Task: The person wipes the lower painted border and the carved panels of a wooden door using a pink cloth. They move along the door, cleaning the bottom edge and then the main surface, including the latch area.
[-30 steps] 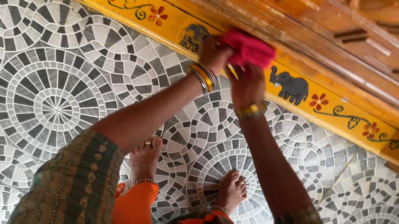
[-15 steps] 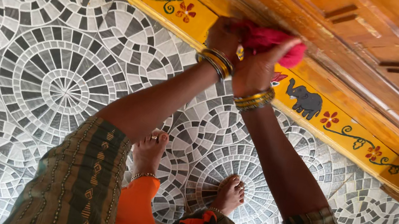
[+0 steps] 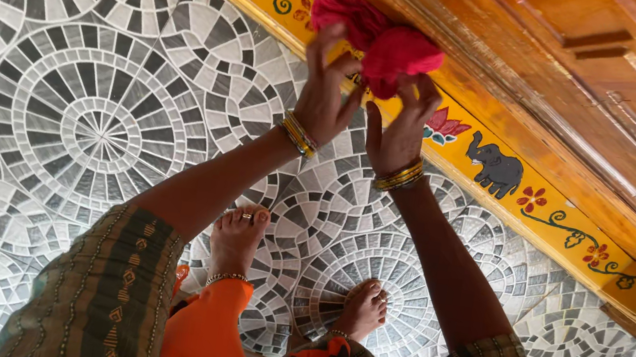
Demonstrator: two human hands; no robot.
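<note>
Head view, looking down. Left hand (image 3: pixel 320 104) and right hand (image 3: pixel 397 132) raised side by side, both on a bunched pink-red cloth (image 3: pixel 375 39). Left fingers (image 3: pixel 315 52) clamped on the cloth's near edge, right fingers (image 3: pixel 421 94) curled up against its underside and gripping. Cloth pressed against the yellow painted band (image 3: pixel 546 206) below the wooden door frame (image 3: pixel 595 93), just left of a pink lotus motif (image 3: pixel 443 126) and a grey painted elephant (image 3: pixel 493 168). Gold bangles (image 3: pixel 400 175) on both wrists. Below: bare feet (image 3: pixel 237 235) with toe rings and anklets on a grey mosaic tiled floor (image 3: pixel 87 113). Patterned olive sleeves and orange garment at frame bottom.
</note>
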